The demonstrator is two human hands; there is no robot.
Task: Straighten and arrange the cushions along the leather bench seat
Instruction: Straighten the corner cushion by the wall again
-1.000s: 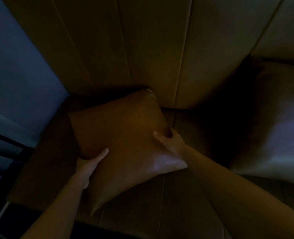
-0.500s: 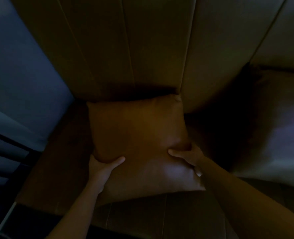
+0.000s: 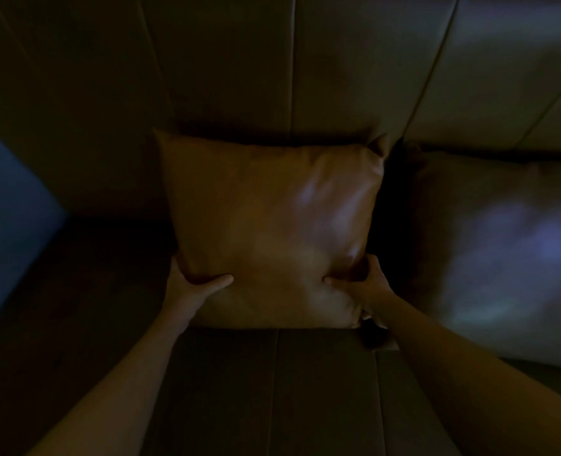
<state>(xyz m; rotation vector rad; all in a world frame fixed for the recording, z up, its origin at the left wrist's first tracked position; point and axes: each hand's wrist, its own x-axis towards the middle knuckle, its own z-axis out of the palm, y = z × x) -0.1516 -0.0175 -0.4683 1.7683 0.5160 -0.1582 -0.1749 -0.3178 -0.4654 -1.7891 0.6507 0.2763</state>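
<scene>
Change since earlier frames: tan cushion (image 3: 266, 232) has turned from a skewed, corner-down lie to square with the seat; both hands have slid down to its lower corners.
Seat: dark leather bench seat (image 3: 321, 390), panel seams running away from the camera; light is very dim.
Left hand (image 3: 187, 287): at the lower left corner of the tan cushion, thumb laid across the front face, remaining fingers wrapped behind the edge and hidden.
Right hand (image 3: 364, 291): at the lower right corner, thumb pressed into the front face so the leather dimples, fingers curled around the edge, pinching the corner.
Tan cushion position: bottom edge on the seat, top edge leaning on the backrest (image 3: 226, 70), standing upright and centred between the arms.
Neighbour: grey cushion (image 3: 502, 245) just beside on the right, a narrow dark gap between the two, bluish sheen on its face.
Backrest: vertical padded panels, darker at left, paler at right.
Room: blue-grey wall (image 3: 6, 205) at far left, beyond the bench end.
</scene>
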